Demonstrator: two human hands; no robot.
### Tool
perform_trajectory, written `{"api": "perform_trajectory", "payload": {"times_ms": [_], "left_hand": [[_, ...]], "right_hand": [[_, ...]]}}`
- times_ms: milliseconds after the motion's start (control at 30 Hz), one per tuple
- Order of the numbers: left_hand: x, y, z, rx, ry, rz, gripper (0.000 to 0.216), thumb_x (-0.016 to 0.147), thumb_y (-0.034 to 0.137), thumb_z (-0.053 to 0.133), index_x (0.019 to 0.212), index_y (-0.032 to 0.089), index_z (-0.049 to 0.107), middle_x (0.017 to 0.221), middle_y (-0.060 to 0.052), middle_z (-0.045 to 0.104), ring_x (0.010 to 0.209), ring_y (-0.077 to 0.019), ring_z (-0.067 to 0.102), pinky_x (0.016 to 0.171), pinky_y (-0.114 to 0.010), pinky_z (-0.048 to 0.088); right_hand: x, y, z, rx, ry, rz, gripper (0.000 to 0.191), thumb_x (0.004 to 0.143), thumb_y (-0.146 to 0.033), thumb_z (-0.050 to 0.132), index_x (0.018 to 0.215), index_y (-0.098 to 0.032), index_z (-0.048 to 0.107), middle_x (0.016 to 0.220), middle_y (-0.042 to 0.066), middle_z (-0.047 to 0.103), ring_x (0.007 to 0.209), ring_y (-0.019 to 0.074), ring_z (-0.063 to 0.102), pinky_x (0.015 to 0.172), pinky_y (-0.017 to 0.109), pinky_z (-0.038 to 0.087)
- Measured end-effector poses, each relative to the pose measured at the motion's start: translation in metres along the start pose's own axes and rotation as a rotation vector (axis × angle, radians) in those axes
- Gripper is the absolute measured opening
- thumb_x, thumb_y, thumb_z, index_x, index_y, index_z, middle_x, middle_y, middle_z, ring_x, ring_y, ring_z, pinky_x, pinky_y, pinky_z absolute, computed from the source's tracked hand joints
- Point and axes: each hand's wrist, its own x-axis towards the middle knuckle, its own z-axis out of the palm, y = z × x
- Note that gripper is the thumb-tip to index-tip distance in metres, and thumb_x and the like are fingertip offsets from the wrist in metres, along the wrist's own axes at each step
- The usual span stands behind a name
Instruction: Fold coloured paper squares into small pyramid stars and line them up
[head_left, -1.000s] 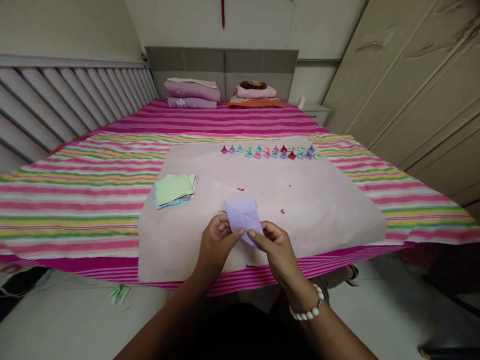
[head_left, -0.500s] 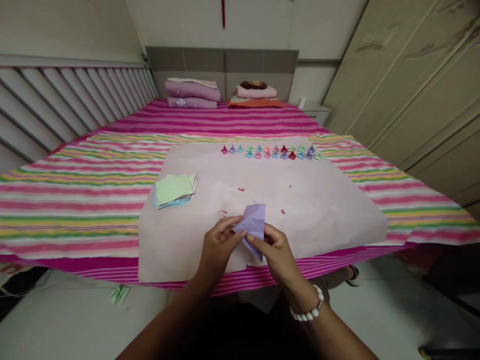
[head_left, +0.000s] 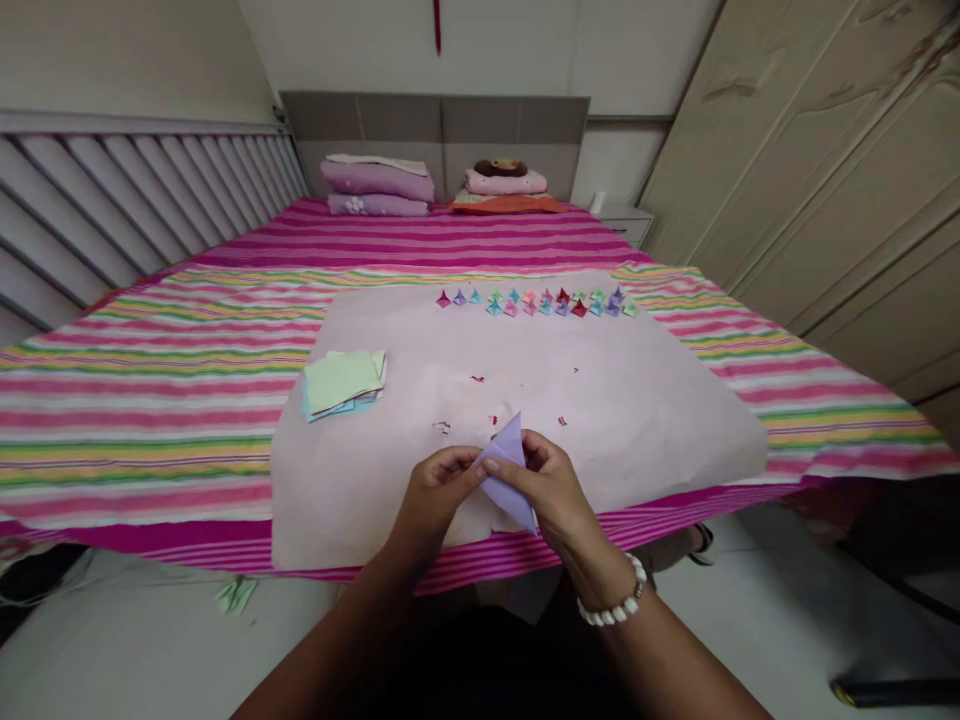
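Observation:
A lilac sheet of paper (head_left: 508, 476), folded to a narrow pointed shape, is held up over the near edge of a large pale pink sheet (head_left: 637, 420) spread on the bed. My left hand (head_left: 433, 492) pinches its left side with thumb and fingertips. My right hand (head_left: 551, 484), with a white bead bracelet at the wrist, pinches its right side. Both hands are closed on the paper. A stack of pale green and blue paper squares (head_left: 344, 382) lies to the left on the pink sheet.
A row of several small folded paper shapes (head_left: 536, 302) lines the far edge of the pink sheet. Tiny red scraps (head_left: 478, 379) lie mid-sheet. The striped bedspread (head_left: 150, 380) carries pillows (head_left: 379, 184) at the headboard. A green scrap (head_left: 235, 594) lies on the floor.
The lilac paper went from a flat, open square to a narrow, folded point between my fingers. My hands closed in toward each other.

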Motion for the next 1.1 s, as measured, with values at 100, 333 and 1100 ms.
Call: {"api": "perform_trajectory", "payload": {"times_ms": [100, 333, 1100], "left_hand": [[-0.001, 0.002, 0.001, 0.037, -0.004, -0.012, 0.024, 0.061, 0.032, 0.083, 0.075, 0.015, 0.072, 0.069, -0.001, 0.070, 0.067, -0.0128, 0.061, 0.066, -0.024, 0.048], [-0.001, 0.002, -0.004, 0.102, -0.016, -0.019, 0.020, 0.063, 0.030, 0.081, 0.068, 0.015, 0.068, 0.063, 0.001, 0.067, 0.061, -0.0096, 0.057, 0.061, -0.021, 0.044], [0.003, 0.004, -0.004, 0.026, 0.134, 0.034, 0.024, 0.059, 0.031, 0.083, 0.066, 0.014, 0.067, 0.056, 0.003, 0.060, 0.057, -0.0075, 0.052, 0.059, -0.020, 0.041]], "right_hand": [[0.000, -0.006, 0.000, -0.034, -0.033, 0.056, 0.031, 0.052, -0.032, 0.087, 0.068, -0.017, 0.065, 0.061, -0.002, 0.062, 0.056, 0.0118, 0.053, 0.055, 0.025, 0.043], [0.008, -0.009, -0.005, -0.158, 0.046, -0.072, 0.028, 0.063, -0.033, 0.079, 0.053, -0.017, 0.058, 0.049, -0.006, 0.047, 0.048, 0.0080, 0.037, 0.047, 0.023, 0.028], [-0.002, 0.000, -0.010, -0.177, -0.054, 0.025, 0.029, 0.061, -0.038, 0.082, 0.057, -0.017, 0.062, 0.050, -0.004, 0.053, 0.046, 0.0079, 0.040, 0.046, 0.023, 0.029]]}}
